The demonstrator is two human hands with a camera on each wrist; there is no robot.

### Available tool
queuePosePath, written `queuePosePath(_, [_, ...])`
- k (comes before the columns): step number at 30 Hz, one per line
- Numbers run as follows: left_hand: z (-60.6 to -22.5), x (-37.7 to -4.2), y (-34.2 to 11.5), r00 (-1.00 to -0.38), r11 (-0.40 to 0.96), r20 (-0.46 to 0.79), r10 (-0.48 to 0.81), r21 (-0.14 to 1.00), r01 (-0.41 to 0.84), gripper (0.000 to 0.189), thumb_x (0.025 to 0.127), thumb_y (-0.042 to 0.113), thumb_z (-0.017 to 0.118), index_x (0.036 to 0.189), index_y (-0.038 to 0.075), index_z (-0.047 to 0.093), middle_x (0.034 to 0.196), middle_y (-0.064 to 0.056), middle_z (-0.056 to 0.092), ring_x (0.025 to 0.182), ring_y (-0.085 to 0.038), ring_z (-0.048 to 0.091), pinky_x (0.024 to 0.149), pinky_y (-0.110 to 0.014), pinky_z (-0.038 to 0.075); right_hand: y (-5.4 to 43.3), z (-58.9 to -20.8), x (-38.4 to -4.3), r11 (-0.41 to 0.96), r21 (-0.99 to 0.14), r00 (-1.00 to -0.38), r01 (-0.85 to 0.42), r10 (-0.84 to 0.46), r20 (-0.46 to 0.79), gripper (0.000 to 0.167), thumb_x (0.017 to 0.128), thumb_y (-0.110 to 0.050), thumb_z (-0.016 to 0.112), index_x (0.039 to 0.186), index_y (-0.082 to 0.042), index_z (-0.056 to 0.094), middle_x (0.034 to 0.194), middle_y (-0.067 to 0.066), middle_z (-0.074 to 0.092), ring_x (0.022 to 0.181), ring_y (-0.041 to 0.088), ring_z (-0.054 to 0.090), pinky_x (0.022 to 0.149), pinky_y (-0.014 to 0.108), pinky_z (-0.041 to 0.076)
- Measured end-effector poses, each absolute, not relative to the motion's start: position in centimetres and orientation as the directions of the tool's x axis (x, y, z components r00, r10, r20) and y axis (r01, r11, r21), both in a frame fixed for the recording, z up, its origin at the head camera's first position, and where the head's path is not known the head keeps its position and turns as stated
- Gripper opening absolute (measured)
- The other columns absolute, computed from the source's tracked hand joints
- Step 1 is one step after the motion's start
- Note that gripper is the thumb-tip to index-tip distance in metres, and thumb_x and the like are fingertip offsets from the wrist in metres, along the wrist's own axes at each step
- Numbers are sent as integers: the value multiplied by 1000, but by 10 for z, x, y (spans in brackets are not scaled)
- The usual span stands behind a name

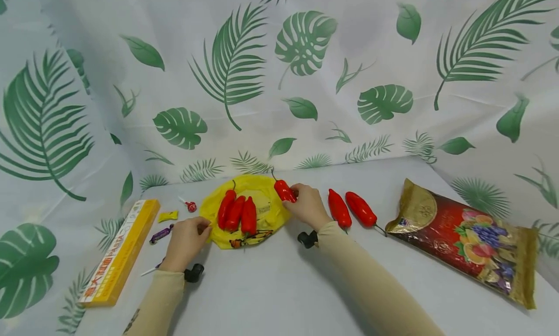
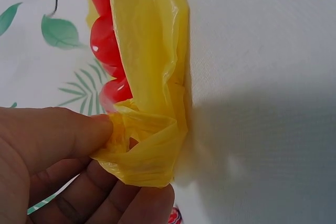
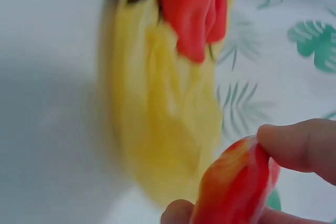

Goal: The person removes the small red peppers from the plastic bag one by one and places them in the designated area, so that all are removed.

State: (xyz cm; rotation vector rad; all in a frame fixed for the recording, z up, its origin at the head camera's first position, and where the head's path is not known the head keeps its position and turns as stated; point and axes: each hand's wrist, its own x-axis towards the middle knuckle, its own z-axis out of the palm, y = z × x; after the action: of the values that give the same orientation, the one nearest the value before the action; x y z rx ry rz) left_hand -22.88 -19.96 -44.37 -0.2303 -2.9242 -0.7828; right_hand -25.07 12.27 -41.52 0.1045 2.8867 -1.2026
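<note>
A yellow plastic bag lies spread on the table with three red chili peppers side by side on it. My left hand pinches the bag's left edge; in the left wrist view the crumpled yellow plastic sits between thumb and fingers. Over the bag's right side, my right hand grips another red chili pepper, its stem pointing up and away. The right wrist view shows that pepper between thumb and fingers, apart from the peppers on the bag.
Two more red peppers lie right of the right hand. Farther right is a red and gold fruit-candy bag. At left stand a yellow pasta box, a red lollipop, a yellow packet and a purple-wrapped candy.
</note>
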Motion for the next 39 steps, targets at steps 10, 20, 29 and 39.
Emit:
queuePosePath(10, [-443, -229, -196, -981, 856, 145, 126, 484, 181, 18, 95, 14, 74, 107, 1, 77, 92, -10, 78, 77, -18, 65, 77, -38, 63, 179, -424, -232, 782, -604, -986, 153, 160, -42, 57, 93, -27, 72, 139, 4, 58, 120, 19, 70, 101, 31, 63, 89, 44, 61])
queuePosePath(20, [-443, -229, -199, -979, 854, 155, 132, 483, 192, 18, 95, 14, 74, 106, 0, 77, 92, -10, 78, 76, -18, 66, 77, -40, 63, 200, -431, -225, 850, -505, -985, 152, 173, -6, 44, 89, -20, 74, 124, 6, 63, 109, 23, 73, 90, 34, 66, 85, 51, 61])
queuePosePath(29, [-444, -234, -199, -979, 849, 152, 134, 491, 193, 18, 95, 14, 74, 106, 1, 78, 94, -10, 78, 78, -19, 66, 81, -41, 63, 200, -433, -224, 877, -458, -986, 146, 167, 5, 37, 88, -24, 78, 107, 6, 66, 87, 18, 70, 74, 29, 62, 73, 43, 60])
queuePosePath(39, [-443, -234, -201, -986, 854, 132, 102, 496, 155, 18, 95, 15, 75, 107, 2, 78, 95, -10, 78, 80, -20, 65, 81, -40, 63, 160, -433, -239, 747, -664, -992, -32, 57, 111, 61, 95, -29, 74, 146, 0, 56, 137, 22, 67, 118, 38, 67, 101, 50, 58])
